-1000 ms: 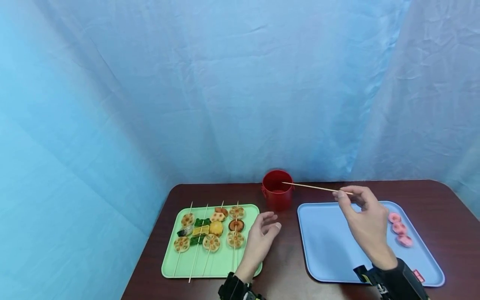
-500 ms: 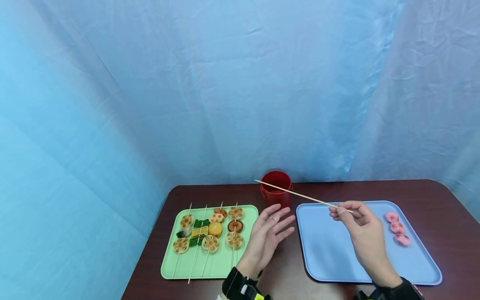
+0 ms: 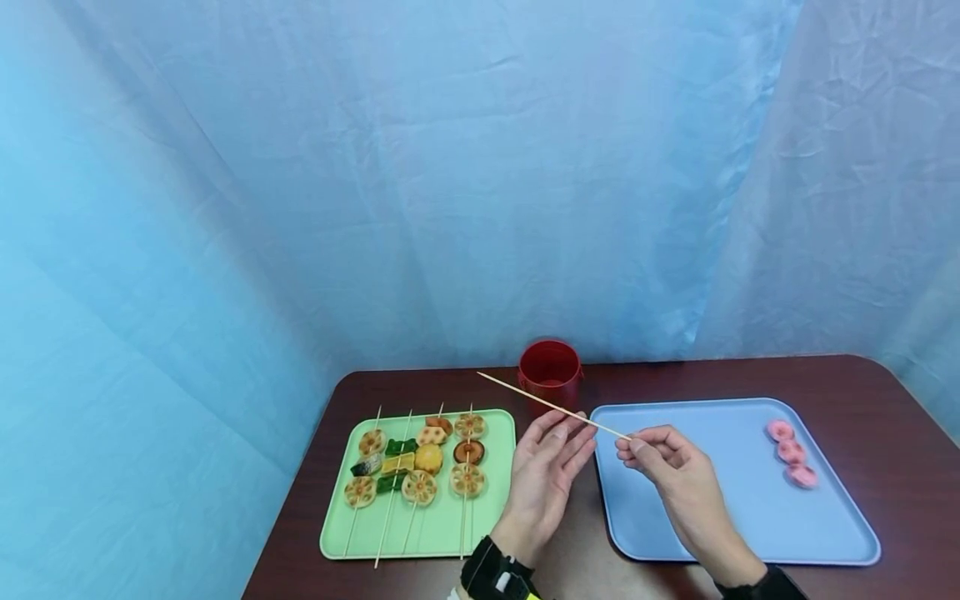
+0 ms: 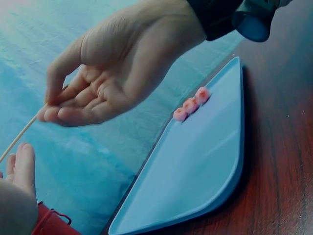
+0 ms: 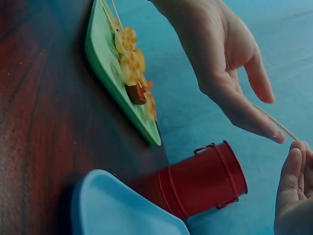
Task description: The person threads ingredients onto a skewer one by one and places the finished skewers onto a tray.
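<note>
My right hand [image 3: 678,471] pinches a thin bamboo skewer [image 3: 517,389] near one end between thumb and fingers. The skewer's pointed end reaches up and left, past the front of the red bucket [image 3: 551,367]. My left hand [image 3: 542,487] is palm up under the skewer, its fingers extended and its thumb apart from them. In the right wrist view the skewer [image 5: 276,122] passes between the left thumb and fingers; whether it touches them I cannot tell. Three pink ring-shaped food pieces [image 3: 791,452] lie in a row on the blue tray [image 3: 697,517].
Left of the hands, a green tray [image 3: 491,533] bears several loaded skewers with lotus root slices [image 3: 419,488], a mushroom slice [image 3: 469,452] and other pieces. Both trays and the bucket stand on a dark wooden table [image 3: 300,517], with a blue curtain [image 3: 480,183] behind.
The right hand has brought the skewer left and down, away from above the blue tray. The left hand has turned palm up and spread its fingers, moving slightly right beneath the skewer.
</note>
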`<state>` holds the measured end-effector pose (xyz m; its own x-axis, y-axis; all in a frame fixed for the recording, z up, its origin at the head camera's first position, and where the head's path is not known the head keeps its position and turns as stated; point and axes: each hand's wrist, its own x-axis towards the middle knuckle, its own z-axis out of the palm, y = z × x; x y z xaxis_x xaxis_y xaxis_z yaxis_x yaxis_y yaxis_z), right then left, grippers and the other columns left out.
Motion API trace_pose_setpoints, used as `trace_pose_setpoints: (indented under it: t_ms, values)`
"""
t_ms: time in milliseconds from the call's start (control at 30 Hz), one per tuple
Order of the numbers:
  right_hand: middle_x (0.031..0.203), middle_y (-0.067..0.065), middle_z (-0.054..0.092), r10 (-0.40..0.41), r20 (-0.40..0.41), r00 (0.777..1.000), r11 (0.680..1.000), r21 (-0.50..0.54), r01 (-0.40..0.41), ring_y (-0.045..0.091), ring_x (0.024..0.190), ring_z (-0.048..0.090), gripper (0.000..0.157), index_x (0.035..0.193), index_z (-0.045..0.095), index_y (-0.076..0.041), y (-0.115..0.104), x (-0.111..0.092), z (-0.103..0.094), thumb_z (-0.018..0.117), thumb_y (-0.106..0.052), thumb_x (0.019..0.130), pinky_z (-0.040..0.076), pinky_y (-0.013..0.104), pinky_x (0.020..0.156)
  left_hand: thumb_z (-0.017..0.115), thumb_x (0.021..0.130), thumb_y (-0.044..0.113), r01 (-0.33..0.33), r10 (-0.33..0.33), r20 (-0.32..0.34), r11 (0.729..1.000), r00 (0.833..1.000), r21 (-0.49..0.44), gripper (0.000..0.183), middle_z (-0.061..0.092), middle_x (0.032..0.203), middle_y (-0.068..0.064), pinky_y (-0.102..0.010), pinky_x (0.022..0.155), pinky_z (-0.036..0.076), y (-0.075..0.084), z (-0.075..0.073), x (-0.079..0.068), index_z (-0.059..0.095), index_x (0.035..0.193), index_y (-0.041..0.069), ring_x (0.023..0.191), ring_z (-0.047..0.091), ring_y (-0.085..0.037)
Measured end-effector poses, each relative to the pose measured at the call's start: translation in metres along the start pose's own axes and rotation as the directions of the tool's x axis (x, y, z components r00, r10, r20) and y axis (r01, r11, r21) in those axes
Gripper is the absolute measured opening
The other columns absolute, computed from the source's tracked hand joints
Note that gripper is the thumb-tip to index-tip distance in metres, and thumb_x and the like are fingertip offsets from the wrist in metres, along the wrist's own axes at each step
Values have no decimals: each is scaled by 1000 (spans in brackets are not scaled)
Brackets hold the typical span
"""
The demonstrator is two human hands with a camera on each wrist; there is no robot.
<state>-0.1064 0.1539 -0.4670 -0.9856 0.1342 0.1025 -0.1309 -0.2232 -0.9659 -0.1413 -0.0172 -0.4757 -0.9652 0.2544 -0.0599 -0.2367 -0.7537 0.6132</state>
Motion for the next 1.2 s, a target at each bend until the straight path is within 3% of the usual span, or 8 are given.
trace_pose_setpoints:
  t_ms: [300, 500, 667, 800, 933, 1000, 1100, 1200]
  values:
    - [98, 19, 69, 68, 38, 997, 979, -194, -59, 28, 91, 67, 33, 108, 56, 9, 8, -1, 1, 61, -21, 95, 54, 31, 78, 66, 89, 11, -41, 54, -133, 994, 990, 100, 33, 64, 114, -24, -41, 88, 49, -2, 1, 1, 55, 118, -2, 108, 61, -36]
    - [106, 11, 69, 39, 17, 999, 921, -388, -30, 25, 96, 66, 38, 117, 59, -2, 3, 1, -14, 59, -33, 95, 53, 28, 81, 66, 90, 10, -129, 168, -195, 972, 966, 197, 29, 68, 104, -22, -41, 84, 51, 2, -8, 0, 57, 114, -4, 99, 66, -34]
    - [108, 4, 69, -39, -27, 999, 866, -499, 20, 16, 97, 66, 39, 120, 57, -3, -5, 5, -41, 57, -33, 96, 52, 22, 79, 70, 87, 17, -114, 188, -231, 947, 954, 302, 35, 68, 101, -21, -39, 83, 52, 7, -21, -1, 62, 115, -3, 93, 68, -30]
    - [107, -1, 70, -128, -66, 990, 788, -613, 61, 2, 93, 65, 35, 120, 58, -3, -14, 7, -69, 57, -29, 96, 50, 13, 75, 70, 87, 18, -102, 202, -232, 918, 952, 383, 36, 67, 99, -22, -38, 81, 53, 12, -30, -3, 66, 117, -2, 86, 70, -25]
    - [98, -8, 68, -175, -146, 974, 680, -733, 12, -10, 84, 61, 36, 117, 62, -6, -22, 10, -99, 59, -34, 94, 47, 8, 68, 69, 87, 19, -133, 243, -177, 869, 954, 476, 40, 67, 96, -16, -39, 79, 54, 16, -38, -5, 65, 120, -5, 79, 68, -19]
    - [91, -13, 66, -164, -190, 968, 621, -782, -49, -15, 78, 58, 39, 116, 63, -8, -26, 11, -115, 59, -40, 93, 46, 9, 61, 69, 88, 20, -139, 261, -157, 831, 952, 539, 39, 68, 94, -12, -38, 77, 55, 18, -42, -7, 67, 119, -4, 77, 66, -17]
    - [84, -8, 69, -145, -233, 962, 572, -813, -110, -11, 68, 59, 45, 116, 64, -6, -28, 12, -137, 59, -44, 92, 47, 14, 53, 68, 89, 19, -136, 283, -137, 762, 949, 633, 32, 69, 93, -10, -34, 73, 56, 20, -48, -7, 70, 115, 0, 76, 63, -16]
    - [86, 9, 71, -165, -232, 959, 461, -877, -133, 4, 65, 62, 47, 114, 64, -1, -29, 14, -157, 59, -42, 93, 47, 26, 51, 67, 90, 15, -141, 305, -109, 692, 946, 708, 25, 71, 98, -8, -29, 67, 55, 22, -51, -7, 73, 110, 2, 73, 62, -15]
